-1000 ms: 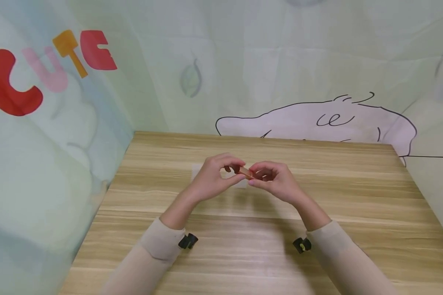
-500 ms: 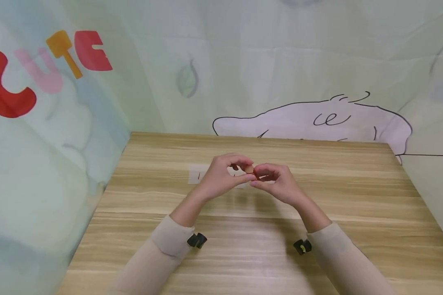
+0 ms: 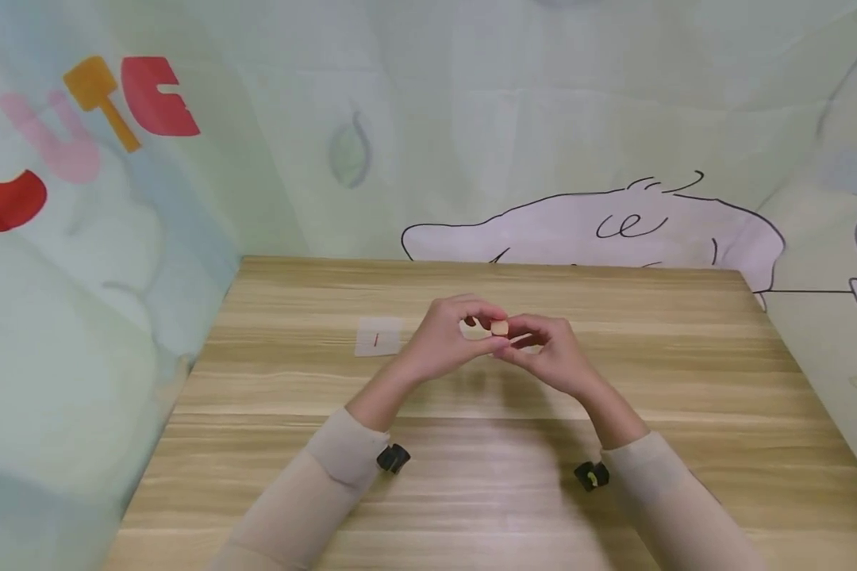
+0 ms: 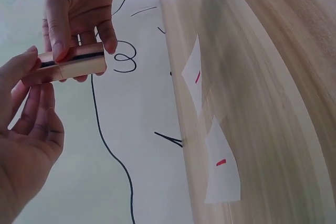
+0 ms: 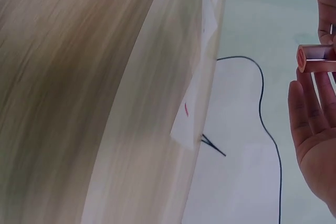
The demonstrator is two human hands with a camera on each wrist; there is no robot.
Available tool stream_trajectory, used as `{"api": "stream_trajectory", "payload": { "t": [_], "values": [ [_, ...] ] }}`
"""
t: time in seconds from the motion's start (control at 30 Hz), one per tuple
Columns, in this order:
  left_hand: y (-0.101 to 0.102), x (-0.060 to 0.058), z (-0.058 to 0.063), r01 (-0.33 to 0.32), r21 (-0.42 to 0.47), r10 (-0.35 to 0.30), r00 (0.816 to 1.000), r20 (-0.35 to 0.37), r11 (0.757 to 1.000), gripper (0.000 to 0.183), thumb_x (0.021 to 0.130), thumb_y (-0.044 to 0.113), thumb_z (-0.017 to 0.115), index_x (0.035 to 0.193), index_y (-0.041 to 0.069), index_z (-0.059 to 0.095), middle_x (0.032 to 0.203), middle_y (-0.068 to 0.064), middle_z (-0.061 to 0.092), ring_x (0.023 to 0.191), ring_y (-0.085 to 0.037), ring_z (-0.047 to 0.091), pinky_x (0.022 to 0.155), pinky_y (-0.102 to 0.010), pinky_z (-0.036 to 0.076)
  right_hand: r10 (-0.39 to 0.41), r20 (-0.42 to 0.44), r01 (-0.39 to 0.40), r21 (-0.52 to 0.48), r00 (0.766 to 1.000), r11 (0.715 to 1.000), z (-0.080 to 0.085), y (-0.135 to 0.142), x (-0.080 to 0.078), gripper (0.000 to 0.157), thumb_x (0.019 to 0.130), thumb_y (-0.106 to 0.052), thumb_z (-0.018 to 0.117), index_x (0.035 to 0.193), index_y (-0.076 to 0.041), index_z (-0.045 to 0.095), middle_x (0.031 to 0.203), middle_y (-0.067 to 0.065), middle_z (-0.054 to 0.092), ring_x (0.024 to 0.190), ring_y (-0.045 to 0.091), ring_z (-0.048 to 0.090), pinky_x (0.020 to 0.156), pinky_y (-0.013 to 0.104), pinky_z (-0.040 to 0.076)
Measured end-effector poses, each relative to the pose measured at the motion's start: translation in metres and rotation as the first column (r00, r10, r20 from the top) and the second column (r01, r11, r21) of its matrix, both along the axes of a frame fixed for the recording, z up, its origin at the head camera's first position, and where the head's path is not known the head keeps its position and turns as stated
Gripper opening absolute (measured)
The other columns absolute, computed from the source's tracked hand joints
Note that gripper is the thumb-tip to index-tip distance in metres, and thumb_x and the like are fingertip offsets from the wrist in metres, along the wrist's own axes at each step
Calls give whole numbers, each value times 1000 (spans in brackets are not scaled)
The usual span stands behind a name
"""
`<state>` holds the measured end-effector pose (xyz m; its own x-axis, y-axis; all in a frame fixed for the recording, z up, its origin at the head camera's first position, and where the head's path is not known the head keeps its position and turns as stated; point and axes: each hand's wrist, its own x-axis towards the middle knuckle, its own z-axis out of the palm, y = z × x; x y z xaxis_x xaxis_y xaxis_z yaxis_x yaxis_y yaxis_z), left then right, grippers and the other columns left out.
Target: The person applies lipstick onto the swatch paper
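Observation:
A small rose-gold, square-sided lipstick tube [image 3: 499, 327] is held above the table between both hands. My left hand [image 3: 440, 339] pinches one end between thumb and fingertips. At the other end the thumb and fingers of my right hand [image 3: 551, 354] grip it. In the left wrist view the tube [image 4: 68, 70] shows a dark band along its side and a seam near the middle. One reddish end of the tube [image 5: 310, 59] shows in the right wrist view; the rest runs out of frame.
A white paper square [image 3: 378, 337] with a red stroke lies left of the hands on the wood-grain table [image 3: 428, 492]. A second marked paper [image 4: 193, 74] is mostly hidden behind the hands in the head view. Printed cloth [image 3: 293, 159] hangs behind the table.
Both hands appear shifted slightly right, partly as the head view turns. The left hand has turned the tube, so its flat end now faces the head camera. The left paper is uncovered.

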<state>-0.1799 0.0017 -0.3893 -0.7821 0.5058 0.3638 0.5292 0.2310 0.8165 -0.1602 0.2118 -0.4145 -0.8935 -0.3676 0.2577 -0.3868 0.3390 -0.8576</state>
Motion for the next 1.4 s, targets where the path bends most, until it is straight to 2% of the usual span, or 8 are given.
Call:
{"api": "stream_trajectory", "payload": {
  "t": [0.23, 0.37, 0.47, 0.6, 0.8, 1.0, 1.23, 1.4],
  "values": [
    [16, -8, -3, 17, -38, -17, 1000, -9, 999, 32, 84, 16, 85, 111, 5, 75, 100, 0, 72, 88, -9, 62, 81, -36, 56, -39, 0, 39, -1, 999, 999, -3, 14, -2, 25, 85, 0, 80, 109, 1, 74, 104, 11, 75, 92, 17, 72, 82, 35, 61],
    [26, -15, -7, 17, -63, -16, 1000, 22, 998, 33, 84, 16, 85, 112, 4, 74, 101, -2, 72, 88, -10, 63, 81, -34, 56, -57, 11, 57, -19, 998, 998, -8, 22, -5, 26, 86, 4, 78, 111, 3, 72, 106, 15, 75, 92, 14, 73, 82, 32, 60],
    [32, -20, -11, 28, -72, -24, 998, 52, 997, 31, 85, 16, 84, 111, 4, 74, 98, -2, 72, 87, -9, 63, 80, -29, 55, -66, 23, 66, -26, 998, 997, -12, 28, -6, 25, 86, 5, 77, 111, 4, 72, 106, 16, 74, 92, 12, 73, 82, 31, 60],
    [39, -24, -16, 34, -76, -29, 997, 64, 997, 28, 85, 16, 84, 109, 5, 75, 94, 0, 72, 85, -7, 64, 75, -20, 51, -72, 33, 73, -20, 997, 997, -15, 34, -8, 24, 86, 4, 78, 109, 2, 73, 105, 15, 75, 93, 17, 73, 82, 32, 61],
    [48, -31, -21, 45, -94, -41, 998, 50, 995, 24, 85, 15, 84, 105, 6, 75, 94, -1, 72, 86, -8, 64, 76, -25, 52, -97, 42, 97, -2, 994, 995, -19, 42, -14, 25, 84, 4, 79, 108, 2, 74, 106, 16, 74, 93, 23, 73, 82, 36, 61],
    [59, -36, -31, 55, -99, -47, 996, 82, 994, 22, 84, 12, 84, 103, 5, 76, 94, -2, 72, 87, -11, 65, 79, -33, 55, -121, 34, 119, 65, 992, 991, -26, 49, -18, 24, 86, 0, 79, 109, 2, 74, 107, 16, 74, 93, 25, 73, 81, 37, 62],
    [72, -41, -46, 65, -124, -51, 992, 115, 990, 22, 86, 10, 82, 105, 3, 75, 96, -6, 73, 89, -13, 65, 78, -23, 54, -114, 35, 109, 115, 993, 987, -36, 56, -20, 19, 86, 1, 78, 105, 2, 74, 104, 17, 75, 92, 33, 73, 79, 37, 62],
    [82, -43, -53, 61, -129, -45, 991, 125, 990, 24, 87, 10, 82, 107, 0, 75, 99, -11, 73, 90, -15, 65, 79, -21, 53, -140, 27, 135, 138, 990, 981, -41, 62, -21, 20, 86, 4, 77, 106, 5, 73, 103, 20, 74, 93, 35, 73, 79, 37, 62]
  ]
}}
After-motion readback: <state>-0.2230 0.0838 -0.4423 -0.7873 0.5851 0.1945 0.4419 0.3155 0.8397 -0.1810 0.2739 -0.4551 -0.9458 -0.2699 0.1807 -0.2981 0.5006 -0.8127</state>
